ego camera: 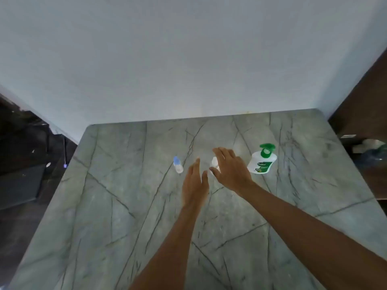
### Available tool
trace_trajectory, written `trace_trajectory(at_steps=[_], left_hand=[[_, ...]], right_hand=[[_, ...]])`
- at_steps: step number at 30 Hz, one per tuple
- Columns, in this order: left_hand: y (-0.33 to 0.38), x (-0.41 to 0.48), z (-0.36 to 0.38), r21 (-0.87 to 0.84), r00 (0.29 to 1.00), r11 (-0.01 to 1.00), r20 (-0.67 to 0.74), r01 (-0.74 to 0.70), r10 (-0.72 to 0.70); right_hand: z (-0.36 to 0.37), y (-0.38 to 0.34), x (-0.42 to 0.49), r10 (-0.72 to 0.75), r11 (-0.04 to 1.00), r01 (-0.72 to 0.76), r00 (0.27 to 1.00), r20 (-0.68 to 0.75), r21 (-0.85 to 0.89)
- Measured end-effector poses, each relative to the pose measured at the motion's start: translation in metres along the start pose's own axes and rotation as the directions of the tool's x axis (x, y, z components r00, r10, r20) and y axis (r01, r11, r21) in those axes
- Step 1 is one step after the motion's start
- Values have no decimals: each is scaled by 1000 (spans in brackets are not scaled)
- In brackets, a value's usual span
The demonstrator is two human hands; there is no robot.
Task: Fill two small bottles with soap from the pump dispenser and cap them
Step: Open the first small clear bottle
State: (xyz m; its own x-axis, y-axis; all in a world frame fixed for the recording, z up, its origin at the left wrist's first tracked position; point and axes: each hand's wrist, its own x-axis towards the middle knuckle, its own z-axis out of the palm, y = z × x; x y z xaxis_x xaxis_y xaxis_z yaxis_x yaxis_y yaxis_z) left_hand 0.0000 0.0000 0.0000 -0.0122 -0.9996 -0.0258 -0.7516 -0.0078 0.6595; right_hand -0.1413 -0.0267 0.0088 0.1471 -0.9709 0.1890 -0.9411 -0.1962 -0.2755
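Observation:
A white soap dispenser [262,163] with a green pump head stands upright at the right of the grey marbled table [125,206]. A small clear bottle with a blue cap [178,164] stands to the left. A second small clear bottle with a white cap [214,164] stands in the middle, partly hidden by my right hand [230,170], which hovers around it with fingers spread and not closed on it. My left hand [195,185] is just left of that bottle, fingers straight, holding nothing.
A pale wall rises right behind the table's far edge. Dark floor and dark furniture lie off the left edge. A dark wooden unit with some clutter [370,149] stands beyond the right edge.

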Motion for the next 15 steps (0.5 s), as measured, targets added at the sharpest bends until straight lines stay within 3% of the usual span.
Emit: trace_trajectory(at_steps=[7, 15], left_hand=[[-14, -6, 9, -3, 988, 988, 17, 153, -153], [-28, 6, 9, -39, 988, 988, 62, 147, -145]], right_hand=[[25, 8, 21, 82, 988, -106, 974, 209, 109], [36, 11, 27, 183, 892, -280, 942, 282, 355]])
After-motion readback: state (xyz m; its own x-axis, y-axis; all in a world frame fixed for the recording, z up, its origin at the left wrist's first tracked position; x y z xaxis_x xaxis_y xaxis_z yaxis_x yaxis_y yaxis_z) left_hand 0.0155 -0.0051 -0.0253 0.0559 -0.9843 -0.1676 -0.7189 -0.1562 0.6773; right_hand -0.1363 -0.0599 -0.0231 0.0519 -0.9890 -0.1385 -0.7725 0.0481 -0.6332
